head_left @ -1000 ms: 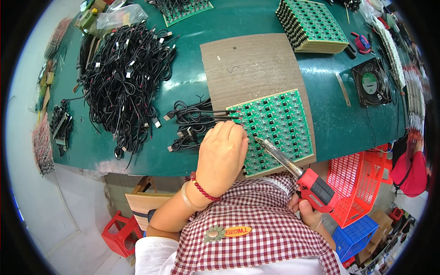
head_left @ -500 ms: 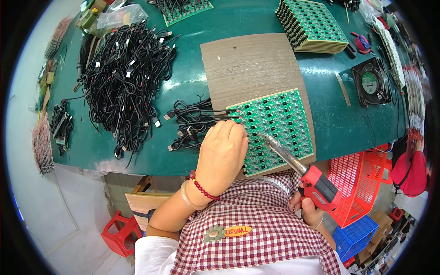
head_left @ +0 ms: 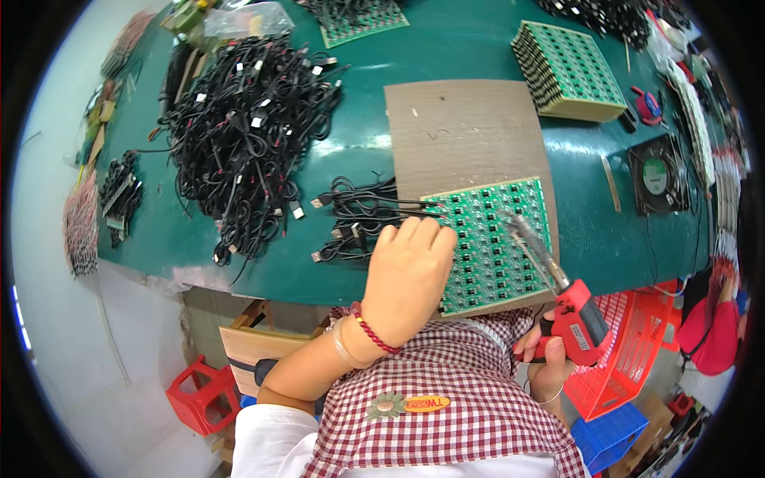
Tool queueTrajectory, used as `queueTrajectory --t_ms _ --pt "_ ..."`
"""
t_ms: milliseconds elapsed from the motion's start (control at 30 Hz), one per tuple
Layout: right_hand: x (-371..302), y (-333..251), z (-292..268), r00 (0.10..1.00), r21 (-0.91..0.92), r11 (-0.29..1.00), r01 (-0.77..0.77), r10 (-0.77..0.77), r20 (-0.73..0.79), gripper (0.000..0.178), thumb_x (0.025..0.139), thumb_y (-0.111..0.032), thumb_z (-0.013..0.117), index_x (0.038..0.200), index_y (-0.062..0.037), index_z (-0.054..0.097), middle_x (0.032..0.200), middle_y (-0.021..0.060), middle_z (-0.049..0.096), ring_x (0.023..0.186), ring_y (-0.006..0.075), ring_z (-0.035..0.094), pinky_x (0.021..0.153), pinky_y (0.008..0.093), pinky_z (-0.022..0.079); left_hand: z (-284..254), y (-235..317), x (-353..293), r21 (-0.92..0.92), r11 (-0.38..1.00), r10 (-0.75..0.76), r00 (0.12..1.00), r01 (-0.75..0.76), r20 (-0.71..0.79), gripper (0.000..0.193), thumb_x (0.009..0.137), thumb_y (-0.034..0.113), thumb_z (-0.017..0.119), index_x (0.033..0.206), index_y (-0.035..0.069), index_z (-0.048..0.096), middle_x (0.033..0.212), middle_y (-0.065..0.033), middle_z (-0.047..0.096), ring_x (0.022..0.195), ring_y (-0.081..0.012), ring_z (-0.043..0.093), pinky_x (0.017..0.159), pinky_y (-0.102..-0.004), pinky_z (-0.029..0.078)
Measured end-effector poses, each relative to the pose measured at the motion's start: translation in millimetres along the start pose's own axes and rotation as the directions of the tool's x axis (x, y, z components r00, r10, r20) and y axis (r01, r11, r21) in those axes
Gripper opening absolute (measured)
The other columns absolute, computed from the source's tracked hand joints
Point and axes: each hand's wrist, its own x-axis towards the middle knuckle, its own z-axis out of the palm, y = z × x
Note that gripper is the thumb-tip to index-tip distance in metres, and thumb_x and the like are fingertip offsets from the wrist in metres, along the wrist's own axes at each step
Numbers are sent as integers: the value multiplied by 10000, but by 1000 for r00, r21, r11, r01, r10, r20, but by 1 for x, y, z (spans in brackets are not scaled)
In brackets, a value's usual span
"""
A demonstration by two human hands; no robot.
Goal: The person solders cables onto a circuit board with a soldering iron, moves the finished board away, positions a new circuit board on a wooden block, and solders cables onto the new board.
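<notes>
A green circuit board panel [head_left: 498,247] with rows of small parts lies on a brown board. Several black USB cables [head_left: 362,203] stretch from the left to its left edge, their far ones ending in thin wires on it. My left hand [head_left: 410,275] is closed at that edge, fingertips bent down; whatever they pinch is hidden beneath the hand. My right hand [head_left: 550,362] grips a red and black soldering gun [head_left: 580,323] at the panel's near right. Its metal tip points over the upper right part of the panel; whether it touches, I cannot tell.
The brown board [head_left: 462,127] rests on a green table. At left is a large heap of black cables [head_left: 247,135]. Stacked circuit panels [head_left: 570,72] stand far right, with a black fan [head_left: 658,175] nearer. A red crate [head_left: 606,382] is beside me at right.
The whole view has shifted, so the table sits lower and further right. Across the panel, the soldering tip has moved right and farther from me. My left hand stays at the panel's left edge.
</notes>
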Motion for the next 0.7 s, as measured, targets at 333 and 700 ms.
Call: queueTrajectory --t_ms 333,700 --pt "17 -12 23 999 248 968 31 -41 36 364 954 -261 519 1160 32 454 673 56 535 523 109 515 1050 519 406 -63 -93 58 182 978 -1 880 100 -475 52 858 55 606 849 6 622 844 -115 605 803 -305 564 714 -393 466" --pt "20 -9 25 992 214 973 89 -105 65 338 976 -252 455 1149 38 438 716 62 494 483 109 476 971 501 482 -9 -210 162 655 754 36 993 47 -113 173 815 197 672 967 115 656 937 -56 657 942 -234 625 793 -395 486"
